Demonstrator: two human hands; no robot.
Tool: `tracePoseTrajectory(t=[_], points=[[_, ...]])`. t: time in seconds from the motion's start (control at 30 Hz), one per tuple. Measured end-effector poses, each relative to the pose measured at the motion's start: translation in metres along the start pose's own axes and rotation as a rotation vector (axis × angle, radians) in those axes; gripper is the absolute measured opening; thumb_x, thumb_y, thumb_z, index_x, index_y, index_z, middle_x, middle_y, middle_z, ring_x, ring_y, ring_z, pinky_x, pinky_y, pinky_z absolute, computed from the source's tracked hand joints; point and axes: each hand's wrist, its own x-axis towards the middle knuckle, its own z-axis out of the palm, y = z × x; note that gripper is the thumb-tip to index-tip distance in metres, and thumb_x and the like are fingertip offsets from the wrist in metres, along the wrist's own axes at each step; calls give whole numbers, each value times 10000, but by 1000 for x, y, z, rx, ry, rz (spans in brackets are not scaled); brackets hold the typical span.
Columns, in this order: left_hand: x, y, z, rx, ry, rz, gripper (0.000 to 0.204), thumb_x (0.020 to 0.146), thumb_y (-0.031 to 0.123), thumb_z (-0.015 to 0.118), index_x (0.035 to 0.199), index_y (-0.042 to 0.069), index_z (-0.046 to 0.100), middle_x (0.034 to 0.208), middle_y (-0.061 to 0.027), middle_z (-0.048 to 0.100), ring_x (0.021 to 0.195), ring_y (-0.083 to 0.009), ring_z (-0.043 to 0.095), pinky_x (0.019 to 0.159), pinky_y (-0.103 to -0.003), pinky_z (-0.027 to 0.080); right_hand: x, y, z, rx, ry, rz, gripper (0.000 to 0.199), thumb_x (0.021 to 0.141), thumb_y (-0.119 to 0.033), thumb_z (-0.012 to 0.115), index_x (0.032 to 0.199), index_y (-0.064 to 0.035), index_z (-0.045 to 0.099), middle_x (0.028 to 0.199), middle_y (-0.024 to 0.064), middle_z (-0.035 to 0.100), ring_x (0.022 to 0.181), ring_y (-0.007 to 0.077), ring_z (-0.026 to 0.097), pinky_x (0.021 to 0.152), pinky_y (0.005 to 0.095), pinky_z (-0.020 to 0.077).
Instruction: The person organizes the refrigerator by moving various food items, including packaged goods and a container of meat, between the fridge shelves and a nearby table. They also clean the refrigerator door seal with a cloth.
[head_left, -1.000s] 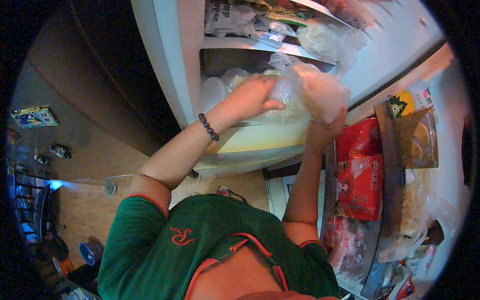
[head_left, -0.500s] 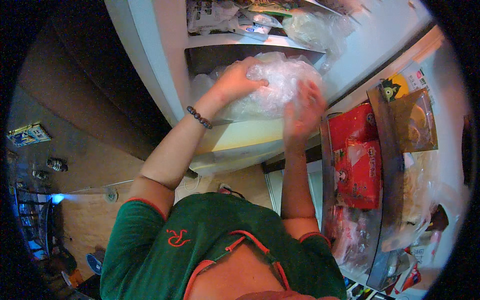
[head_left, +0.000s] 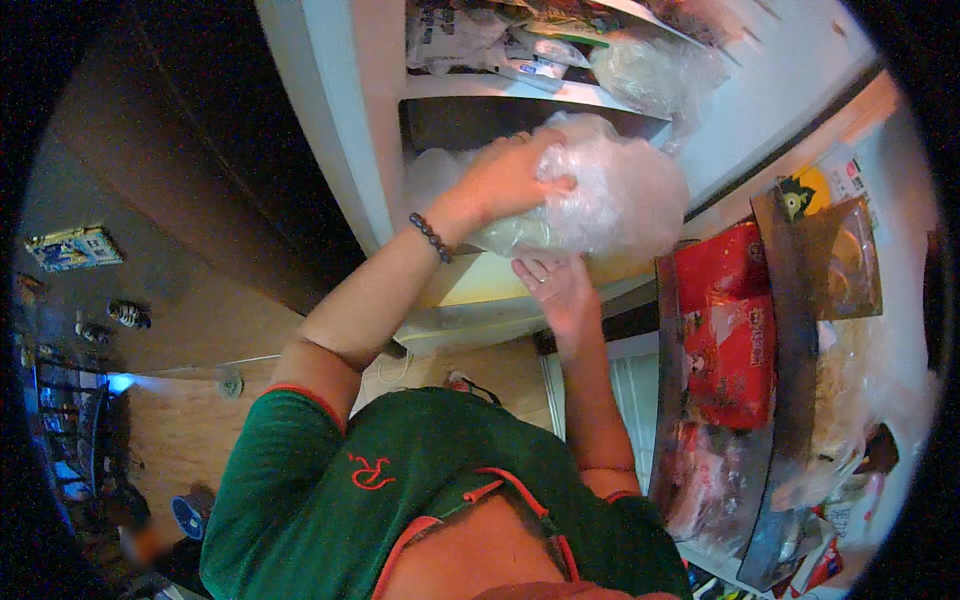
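Note:
A bulky clear plastic bag (head_left: 622, 190), its contents too blurred to make out, bulges above the front of a pulled-out pale drawer (head_left: 485, 282). My left hand (head_left: 515, 178) grips the bag's left part, thumb bent over the crumpled film. Below the bag's near edge is my right hand (head_left: 562, 292), fingers stretched out and palm turned up; the fingertips reach the underside of the plastic. A dark bead bracelet (head_left: 431, 238) circles my left wrist.
Above the drawer, a shelf (head_left: 540, 90) holds several packets and another clear bag (head_left: 650, 75). On the right, the open door's racks (head_left: 790, 400) carry red packages (head_left: 730, 340) and a brown pouch (head_left: 840, 258). A dark panel (head_left: 200, 180) stands at left.
My right hand has come down from the bag's right side to below its near edge. The bag has shifted right and looks smoother and fuller. My left hand keeps its grip.

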Motion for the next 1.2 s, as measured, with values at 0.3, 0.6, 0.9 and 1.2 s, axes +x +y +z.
tracePoseTrajectory(t=[0.3, 0.6, 0.9, 1.2], points=[[-46, 16, 39, -310, 170, 115, 651, 738, 338, 697, 1271, 93, 416, 1162, -176, 495, 1066, -343, 503, 912, -400, 419, -4, -23, -32, -111, -73, -395, 476, 928, -373, 436, 1285, -58, 406, 1260, 90, 466, 1147, 244, 476, 1011, 450, 372], [-55, 27, 42, -292, 89, -4, 628, 711, 251, 737, 1236, 86, 435, 1071, -175, 489, 999, -351, 512, 883, -399, 431, -18, -31, -10, 240, -393, -444, 596, 859, -404, 561, 1308, -44, 405, 1278, 108, 480, 1172, 276, 458, 1007, 454, 370], [-77, 43, 46, -202, -74, 168, 693, 666, 235, 743, 1267, 114, 419, 1137, -201, 436, 1074, -391, 435, 910, -426, 418, -3, -27, -70, -782, -40, -632, 642, 836, -330, 625, 1333, -34, 347, 1287, 98, 452, 1165, 267, 448, 987, 396, 377], [-83, -10, 30, -160, -48, 562, 616, 770, 382, 660, 1269, 79, 463, 1245, -168, 469, 1166, -308, 447, 1001, -414, 360, 21, -42, -81, -358, -105, -428, 531, 909, -266, 494, 1350, -31, 317, 1339, 101, 408, 1198, 243, 405, 1052, 365, 279]])
